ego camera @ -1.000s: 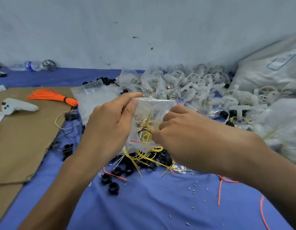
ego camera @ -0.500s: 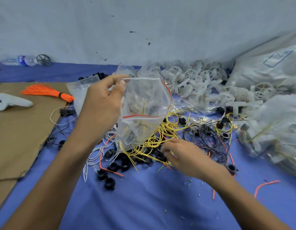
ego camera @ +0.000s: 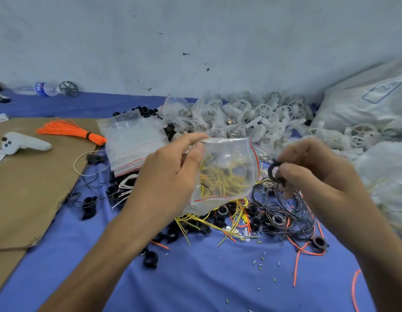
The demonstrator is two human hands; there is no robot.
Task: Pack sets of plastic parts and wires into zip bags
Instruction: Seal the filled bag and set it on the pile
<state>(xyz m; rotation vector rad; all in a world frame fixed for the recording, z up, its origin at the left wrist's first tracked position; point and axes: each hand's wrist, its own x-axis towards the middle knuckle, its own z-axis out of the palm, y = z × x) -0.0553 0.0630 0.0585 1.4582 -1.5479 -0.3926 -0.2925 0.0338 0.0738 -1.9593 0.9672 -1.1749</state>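
My left hand (ego camera: 170,174) pinches the top edge of a clear zip bag (ego camera: 227,174) with a red seal line, held up over the table; yellow wires show through it. My right hand (ego camera: 314,170) is raised just right of the bag's mouth and pinches a small black plastic ring (ego camera: 274,172). Under the bag lie loose yellow wires (ego camera: 238,208), black wires (ego camera: 283,206) and more black rings (ego camera: 222,210) on the blue cloth (ego camera: 195,278).
A stack of empty zip bags (ego camera: 132,143) lies left of my left hand. White plastic wheels (ego camera: 269,118) pile up behind, large filled bags (ego camera: 364,109) at right. Brown cardboard (ego camera: 26,188) with an orange wire bundle (ego camera: 69,131) and a white controller (ego camera: 22,144) sits at left.
My right hand rose from the wire pile on the cloth with a black ring and came up beside the bag. My left hand turned the bag slightly lower.
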